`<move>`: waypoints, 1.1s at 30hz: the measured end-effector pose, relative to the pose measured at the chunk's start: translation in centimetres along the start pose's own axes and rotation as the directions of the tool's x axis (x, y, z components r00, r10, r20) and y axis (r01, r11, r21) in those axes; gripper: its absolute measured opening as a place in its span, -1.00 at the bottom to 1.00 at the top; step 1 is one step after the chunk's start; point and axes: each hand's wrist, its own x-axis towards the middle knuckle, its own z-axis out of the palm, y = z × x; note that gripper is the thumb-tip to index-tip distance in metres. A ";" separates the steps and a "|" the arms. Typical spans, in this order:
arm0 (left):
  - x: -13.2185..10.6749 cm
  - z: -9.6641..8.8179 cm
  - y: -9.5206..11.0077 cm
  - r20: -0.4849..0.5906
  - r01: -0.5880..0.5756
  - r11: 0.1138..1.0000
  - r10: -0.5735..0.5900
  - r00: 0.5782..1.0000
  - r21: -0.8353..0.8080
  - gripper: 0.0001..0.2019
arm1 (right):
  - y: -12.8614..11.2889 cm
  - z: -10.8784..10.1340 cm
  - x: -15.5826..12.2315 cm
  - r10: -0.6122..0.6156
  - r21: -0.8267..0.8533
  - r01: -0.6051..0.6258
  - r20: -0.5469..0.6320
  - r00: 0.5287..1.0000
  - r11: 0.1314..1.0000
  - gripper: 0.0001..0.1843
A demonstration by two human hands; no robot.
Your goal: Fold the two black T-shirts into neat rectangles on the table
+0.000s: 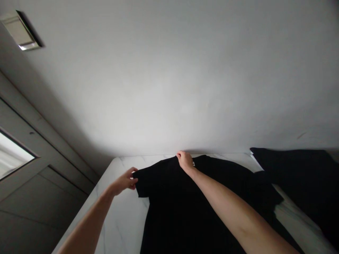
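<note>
A black T-shirt (169,208) lies spread on the white marbled table (119,218), its collar toward the wall. My left hand (126,182) pinches the outer edge of the left sleeve between thumb and fingers. At the collar, beside a small white neck label (194,164), my right hand (184,161) is closed on the shirt's shoulder edge. My right forearm crosses over the chest of the shirt and hides part of it. The shirt's lower end runs out of view.
More black cloth (296,173), with a white strip at its edge, lies at the right. A pale wall (169,88) rises behind the table. To the left stand a panelled door (39,197) and a wall switch plate (21,31).
</note>
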 end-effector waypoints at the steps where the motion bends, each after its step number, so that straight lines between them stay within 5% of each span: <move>1: -0.1 0.0 -0.5 -0.074 0.004 0.999 -0.007 0.997 -0.041 -0.60 | -0.1 0.0 -0.1 -0.015 0.000 0.015 0.002 1.000 1.000 -0.76; 5: 0.7 0.4 -1.9 -0.411 0.100 0.977 -0.015 0.912 0.186 -0.69 | 0.3 -1.9 -1.1 -0.121 -0.001 0.121 0.014 0.993 0.993 -0.74; 8: 1.6 2.4 -0.7 -0.531 0.078 0.848 0.253 0.809 0.524 -0.67 | 3.2 -6.3 -2.6 -0.209 -0.034 0.210 0.026 0.978 0.977 -0.67; 11: 2.3 7.1 2.7 -0.348 -0.111 0.683 0.498 0.794 0.722 -0.63 | 8.8 -13.8 -5.3 -0.152 -0.159 0.148 -0.009 0.988 0.976 -0.68; 13: 2.8 11.5 5.4 -0.167 -0.250 0.568 0.581 0.796 0.784 -0.58 | 13.3 -19.2 -7.9 -0.019 -0.224 -0.019 -0.166 0.986 0.974 -0.68; 15: 3.6 16.2 7.7 -0.030 -0.334 0.476 0.607 0.794 0.813 -0.51 | 17.4 -23.8 -11.2 0.139 -0.220 -0.233 -0.374 0.917 0.947 -0.66; 17: 4.6 20.4 9.2 0.055 -0.367 0.426 0.588 0.807 0.827 -0.47 | 20.1 -26.5 -14.7 0.262 -0.210 -0.380 -0.435 0.862 0.901 -0.67; 19: 5.7 23.7 9.7 0.106 -0.370 0.399 0.548 0.830 0.839 -0.44 | 21.3 -27.1 -17.4 0.344 -0.220 -0.432 -0.346 0.873 0.875 -0.70; 22: 6.9 26.1 9.3 0.120 -0.329 0.387 0.476 0.872 0.861 -0.41 | 21.0 -25.4 -18.8 0.362 -0.206 -0.396 -0.182 0.914 0.895 -0.68; 28: 6.9 26.3 8.7 0.137 -0.305 0.397 0.398 0.907 0.866 -0.35 | 19.4 -23.1 -18.7 0.228 -0.280 -0.249 -0.108 0.968 0.927 -0.71; 33: 6.8 26.2 9.0 0.129 -0.295 0.422 0.380 0.916 0.857 -0.34 | 22.8 -24.2 -22.6 0.293 -0.008 -0.301 -0.203 0.934 0.954 -0.77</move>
